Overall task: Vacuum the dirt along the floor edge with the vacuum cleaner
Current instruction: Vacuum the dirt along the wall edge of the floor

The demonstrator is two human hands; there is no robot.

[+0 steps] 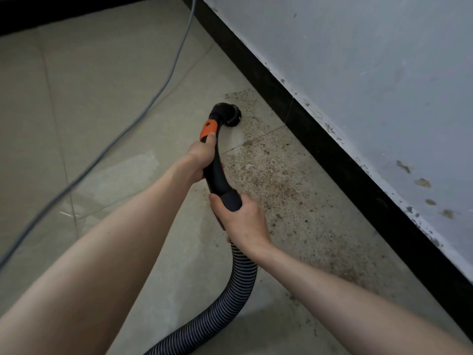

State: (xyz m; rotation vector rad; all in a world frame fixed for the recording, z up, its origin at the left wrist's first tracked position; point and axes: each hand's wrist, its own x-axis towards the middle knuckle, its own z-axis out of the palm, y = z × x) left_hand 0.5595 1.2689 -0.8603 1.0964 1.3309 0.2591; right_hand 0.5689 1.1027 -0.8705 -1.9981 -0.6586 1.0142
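Note:
A black curved vacuum handle [217, 172] with an orange button [208, 129] ends in a round black nozzle [230, 115] set on the tiled floor. My left hand [201, 157] grips the handle just below the orange part, thumb near the button. My right hand [242, 217] grips the handle's lower end where the ribbed grey hose [227, 303] joins. Brown dirt [276, 175] is scattered over the floor beside the black skirting [332, 160], from the nozzle toward the near right.
A grey cable [143, 116] runs diagonally across the beige tiles on the left, from the top corner to the left edge. A stained pale wall [384, 73] rises above the skirting on the right. Another black skirting [51, 14] lines the top left.

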